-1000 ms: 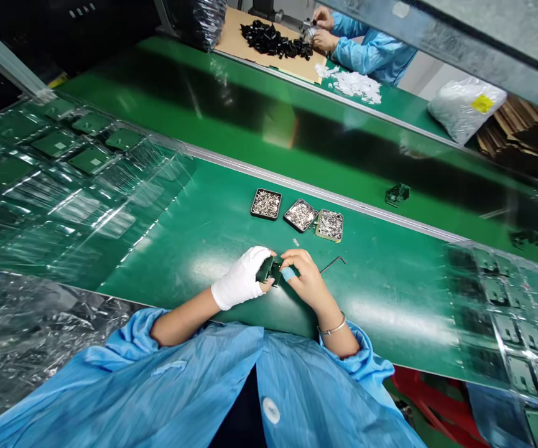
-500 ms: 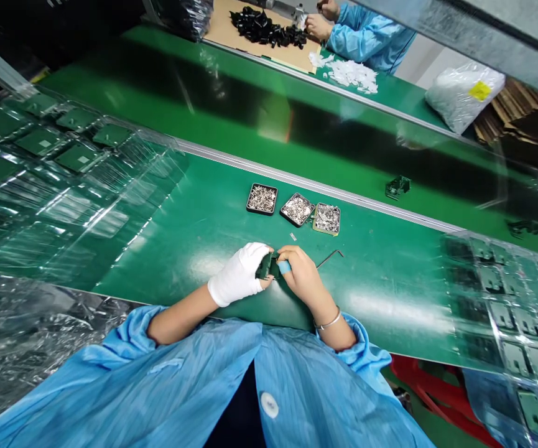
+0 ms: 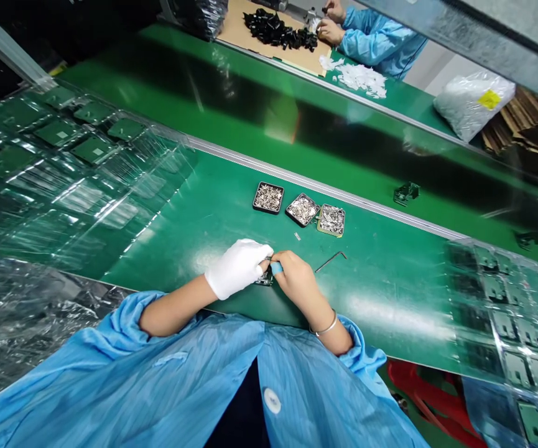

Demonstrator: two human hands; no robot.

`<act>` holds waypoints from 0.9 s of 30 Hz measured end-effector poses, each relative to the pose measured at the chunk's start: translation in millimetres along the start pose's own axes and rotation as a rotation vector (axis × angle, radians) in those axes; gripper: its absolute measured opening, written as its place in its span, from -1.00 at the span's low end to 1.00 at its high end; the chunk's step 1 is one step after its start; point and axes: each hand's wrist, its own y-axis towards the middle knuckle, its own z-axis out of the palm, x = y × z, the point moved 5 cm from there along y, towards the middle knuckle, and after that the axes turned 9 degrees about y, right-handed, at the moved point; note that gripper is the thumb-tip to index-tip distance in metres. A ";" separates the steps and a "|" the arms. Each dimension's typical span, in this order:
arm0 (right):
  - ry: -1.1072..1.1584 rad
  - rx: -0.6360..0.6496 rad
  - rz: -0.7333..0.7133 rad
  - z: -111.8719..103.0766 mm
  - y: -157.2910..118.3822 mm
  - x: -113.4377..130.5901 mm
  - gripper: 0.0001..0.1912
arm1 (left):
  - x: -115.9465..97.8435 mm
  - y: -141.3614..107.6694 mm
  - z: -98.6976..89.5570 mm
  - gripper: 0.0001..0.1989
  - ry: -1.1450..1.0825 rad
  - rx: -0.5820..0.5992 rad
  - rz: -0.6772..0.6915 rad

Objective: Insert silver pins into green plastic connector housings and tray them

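My left hand (image 3: 237, 269), in a white glove with bare fingertips, is closed on a small green circuit board (image 3: 265, 278). Most of the board is hidden by the fingers; its lower part shows some metal. My right hand (image 3: 296, 277), with blue tape on one finger, pinches at the board's upper edge, close against the left fingertips. To the right on the green bench lies an L-shaped hex key (image 3: 331, 261). A tiny metal piece (image 3: 297, 236) lies above the hands. Beyond it stand three small trays of metal parts, the left tray (image 3: 268, 197), the middle tray (image 3: 303, 209) and the right tray (image 3: 331, 219).
Clear plastic trays with green boards (image 3: 94, 149) cover the left side; more board trays (image 3: 506, 317) stand at right. A metal rail (image 3: 324, 186) crosses behind the small trays. Across the bench, a co-worker's hands (image 3: 331, 28) work near black parts (image 3: 275, 30) and white pieces (image 3: 362, 79).
The board has turned in my hands, showing its metal-bearing part now. Both hands have drawn closer together around it. The camera view has shifted slightly.
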 end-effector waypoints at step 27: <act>-0.078 -0.037 0.177 -59.2 -50.1 -78.5 -0.63 | 5.4 -14.7 24.1 -0.39 -0.328 -0.034 -0.080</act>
